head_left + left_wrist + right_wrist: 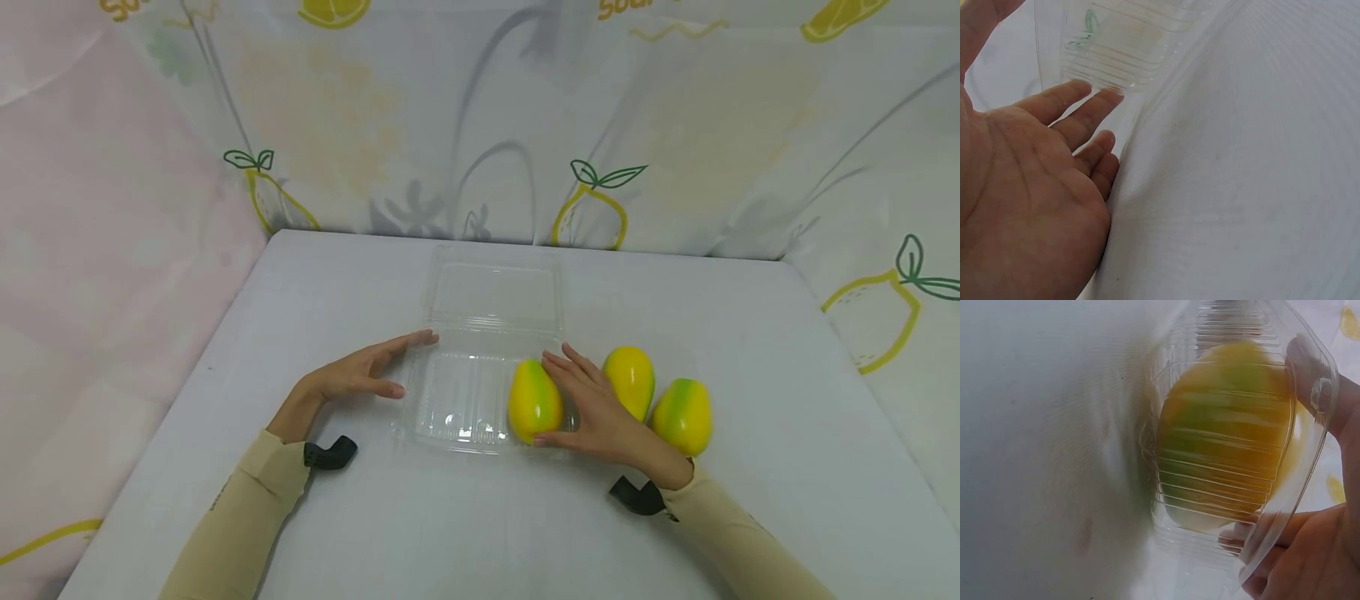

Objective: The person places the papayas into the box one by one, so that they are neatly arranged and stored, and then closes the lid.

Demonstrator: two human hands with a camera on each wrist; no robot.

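Note:
A clear plastic clamshell box (459, 387) lies on the table with its lid (495, 292) folded back. One glossy yellow-green mango (535, 404) is in the right side of its base. My right hand (603, 421) holds this mango, thumb at the near end and fingers at the far end. Through the ribbed wall, the right wrist view shows the same mango (1222, 434). At the box's left edge is my left hand (356, 373), fingers extended and thumb apart; its fingertips (1107, 100) are at the clear wall and the palm holds nothing.
Two more yellow-green mangoes, one farther back (627, 375) and one nearer (684, 417), lie right of the box, close to my right wrist. The white table (480, 525) meets a lemon-printed cloth (480, 125) at the back. Black devices are on both wrists.

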